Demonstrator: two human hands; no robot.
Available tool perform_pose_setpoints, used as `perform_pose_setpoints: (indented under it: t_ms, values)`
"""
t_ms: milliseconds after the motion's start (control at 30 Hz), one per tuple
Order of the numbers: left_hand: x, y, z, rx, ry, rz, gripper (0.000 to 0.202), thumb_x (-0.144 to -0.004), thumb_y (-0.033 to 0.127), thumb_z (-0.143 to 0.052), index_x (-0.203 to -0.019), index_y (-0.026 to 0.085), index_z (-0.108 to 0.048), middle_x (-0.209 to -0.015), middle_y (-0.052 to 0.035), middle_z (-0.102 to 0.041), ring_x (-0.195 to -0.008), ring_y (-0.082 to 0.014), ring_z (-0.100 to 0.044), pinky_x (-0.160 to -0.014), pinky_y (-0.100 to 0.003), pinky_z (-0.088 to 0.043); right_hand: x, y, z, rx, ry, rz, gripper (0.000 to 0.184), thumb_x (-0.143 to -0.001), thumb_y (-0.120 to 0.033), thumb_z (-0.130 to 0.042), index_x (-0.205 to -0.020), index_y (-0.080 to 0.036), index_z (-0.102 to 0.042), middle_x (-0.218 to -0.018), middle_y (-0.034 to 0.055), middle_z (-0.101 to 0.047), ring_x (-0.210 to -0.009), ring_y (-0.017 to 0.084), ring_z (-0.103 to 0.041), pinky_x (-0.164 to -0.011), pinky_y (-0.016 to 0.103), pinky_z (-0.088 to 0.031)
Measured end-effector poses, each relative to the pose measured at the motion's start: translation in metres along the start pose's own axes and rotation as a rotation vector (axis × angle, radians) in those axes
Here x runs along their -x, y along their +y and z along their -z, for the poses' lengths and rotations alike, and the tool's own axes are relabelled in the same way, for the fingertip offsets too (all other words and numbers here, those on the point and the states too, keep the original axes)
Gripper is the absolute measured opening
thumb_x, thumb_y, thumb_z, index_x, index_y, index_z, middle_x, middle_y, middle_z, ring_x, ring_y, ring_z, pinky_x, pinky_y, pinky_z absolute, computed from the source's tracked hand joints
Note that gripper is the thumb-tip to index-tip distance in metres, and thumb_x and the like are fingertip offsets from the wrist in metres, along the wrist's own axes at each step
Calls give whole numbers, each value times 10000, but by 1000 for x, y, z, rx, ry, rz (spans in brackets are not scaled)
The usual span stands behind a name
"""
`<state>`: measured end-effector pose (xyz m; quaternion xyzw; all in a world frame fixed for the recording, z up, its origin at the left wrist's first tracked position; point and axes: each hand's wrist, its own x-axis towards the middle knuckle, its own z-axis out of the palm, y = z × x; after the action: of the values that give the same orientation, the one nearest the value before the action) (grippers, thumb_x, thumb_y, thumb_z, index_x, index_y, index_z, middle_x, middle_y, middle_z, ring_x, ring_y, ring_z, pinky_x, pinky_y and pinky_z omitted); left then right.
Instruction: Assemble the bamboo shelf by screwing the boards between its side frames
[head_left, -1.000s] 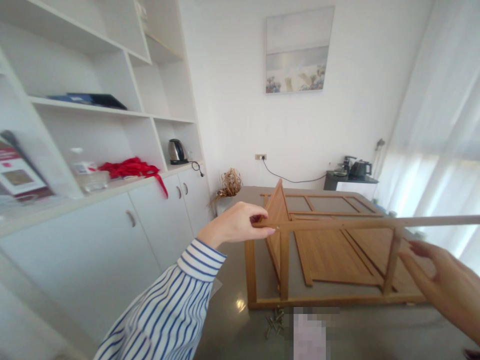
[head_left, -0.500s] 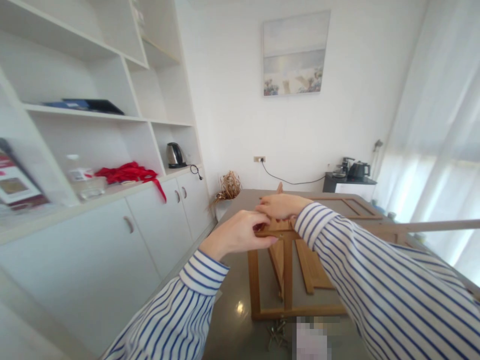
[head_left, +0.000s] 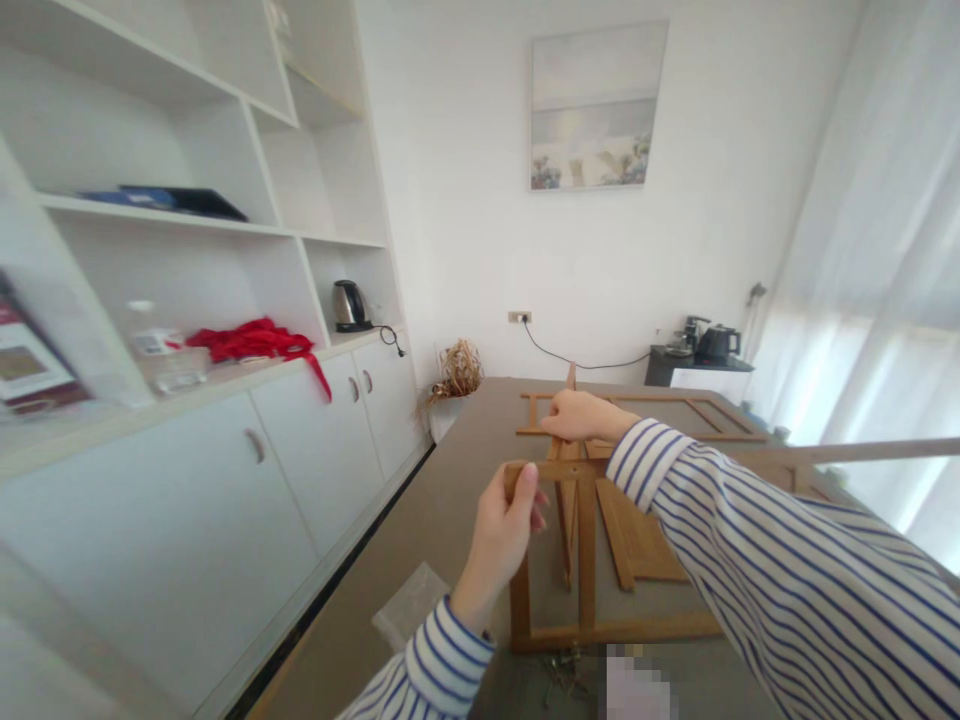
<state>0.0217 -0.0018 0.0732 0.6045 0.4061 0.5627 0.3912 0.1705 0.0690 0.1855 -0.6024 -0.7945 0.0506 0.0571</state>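
My left hand (head_left: 508, 520) is closed around the near left corner of a wooden frame (head_left: 585, 630) that stands up from the grey table (head_left: 450, 500). My right hand (head_left: 579, 414) reaches across in front of me in a striped sleeve and pinches the top edge of a slanted wooden panel (head_left: 568, 500) just behind that corner. Slatted wooden panels (head_left: 637, 540) lie flat on the table under the frame. A long top rail (head_left: 885, 450) of the frame runs off to the right.
Several screws (head_left: 561, 668) lie at the frame's near edge, with a clear plastic bag (head_left: 409, 615) to their left. White cabinets and shelves (head_left: 300, 440) line the left wall. Another wooden frame (head_left: 660, 410) lies further back. Kettles (head_left: 712, 342) stand on a dark side table.
My left hand dropped from the top of the corner to grip it from below and the side. My right hand moved a little further back along the panel. The view shifted slightly right.
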Motion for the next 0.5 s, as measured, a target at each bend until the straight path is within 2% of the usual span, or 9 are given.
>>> perform_pose_setpoints:
  t_ms: [33,133,233,367,500]
  values:
    - [4,-7,-6,79,16,35,485,-865,627,-373,-764,171,-502,-517,41,-501,-376,-87,-454,-375,-198,-354,1,1,0,-12,-3,-5,310,-836,-337,-498,-719,-125,-692,-683,85,-706,-676,165,-660,-610,226,-453]
    - [5,-18,-17,192,92,-14,447,-857,604,-428,-685,191,-416,-463,92,-370,-339,-48,-326,-349,-166,-282,4,5,1,-48,-30,-3,304,-822,-290,-466,-701,-141,-702,-654,66,-708,-611,141,-650,-569,201,-438]
    - [-4,-21,-17,182,107,-86,417,-862,567,-455,-687,189,-422,-487,87,-375,-374,-46,-331,-370,-162,-288,4,9,3,-54,-37,-1,285,-819,-270,-469,-723,-149,-709,-664,55,-711,-595,131,-643,-568,195,-436]
    - [-18,-30,-9,127,144,-136,403,-874,542,-451,-683,188,-429,-491,77,-390,-396,-56,-356,-385,-169,-297,-6,10,3,-31,5,-8,234,-829,-282,-523,-820,-140,-709,-787,80,-721,-748,157,-659,-669,214,-452]
    - [-28,-39,-1,92,166,-181,387,-887,509,-451,-671,188,-422,-487,78,-398,-398,-55,-367,-399,-172,-303,-18,7,0,-6,13,-3,240,-884,-342,-538,-924,-141,-662,-879,66,-689,-835,171,-640,-769,313,-484]
